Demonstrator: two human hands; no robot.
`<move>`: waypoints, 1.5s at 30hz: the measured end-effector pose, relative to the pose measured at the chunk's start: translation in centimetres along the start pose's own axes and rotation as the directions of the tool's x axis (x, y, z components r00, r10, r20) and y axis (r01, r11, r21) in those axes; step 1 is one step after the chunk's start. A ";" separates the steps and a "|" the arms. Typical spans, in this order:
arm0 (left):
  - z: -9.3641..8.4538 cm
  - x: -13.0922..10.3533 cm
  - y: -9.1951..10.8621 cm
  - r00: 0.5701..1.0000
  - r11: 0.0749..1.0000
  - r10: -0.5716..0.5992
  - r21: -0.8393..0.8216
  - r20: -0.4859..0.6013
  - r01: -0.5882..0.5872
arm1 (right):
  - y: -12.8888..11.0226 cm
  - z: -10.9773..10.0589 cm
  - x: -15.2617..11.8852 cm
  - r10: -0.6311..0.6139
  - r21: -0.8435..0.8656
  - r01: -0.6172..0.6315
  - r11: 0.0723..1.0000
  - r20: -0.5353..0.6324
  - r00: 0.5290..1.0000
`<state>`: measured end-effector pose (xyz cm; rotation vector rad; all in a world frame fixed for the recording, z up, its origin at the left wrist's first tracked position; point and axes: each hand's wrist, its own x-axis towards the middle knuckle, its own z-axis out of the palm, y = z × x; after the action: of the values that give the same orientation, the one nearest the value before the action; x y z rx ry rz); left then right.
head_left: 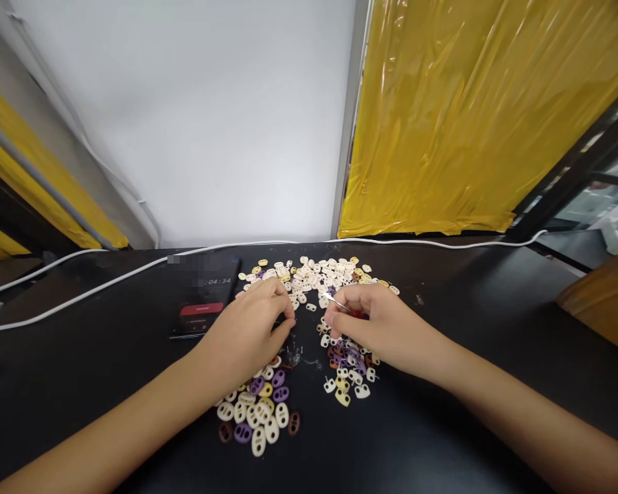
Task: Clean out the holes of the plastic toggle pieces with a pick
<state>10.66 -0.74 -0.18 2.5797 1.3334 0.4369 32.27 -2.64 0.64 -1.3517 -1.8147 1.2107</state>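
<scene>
Small oval pieces with holes, mostly cream with some purple, yellow and brown, lie in a back pile point(316, 274), a front-left pile point(262, 412) and a right pile point(347, 363). My left hand point(257, 326) is between the back and front-left piles, thumb and fingers pinched together; anything between the fingertips is too small to make out. My right hand point(375, 319) is closed on a small tool point(336, 300) with a thin metal tip and a red part, above the right pile. The tool's tip points left at the back pile's near edge.
A dark phone point(203, 302) showing a timer lies on the black table point(417, 439), left of my left hand. A white cable point(93, 285) runs along the table's back. Behind stand a white panel point(226, 123) and yellow plastic sheeting point(458, 116); a brown box point(605, 295) is at right.
</scene>
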 end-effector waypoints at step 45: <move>0.3 -0.3 2.1 0.996 0.894 0.066 -0.441 -0.054 -0.083 | 0.8 0.8 0.2 -0.226 0.081 0.228 0.970 -0.038 0.973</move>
<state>12.21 -2.16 0.16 2.2514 1.0019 0.7144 31.91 -2.66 -0.45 -1.0756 -1.8204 1.1268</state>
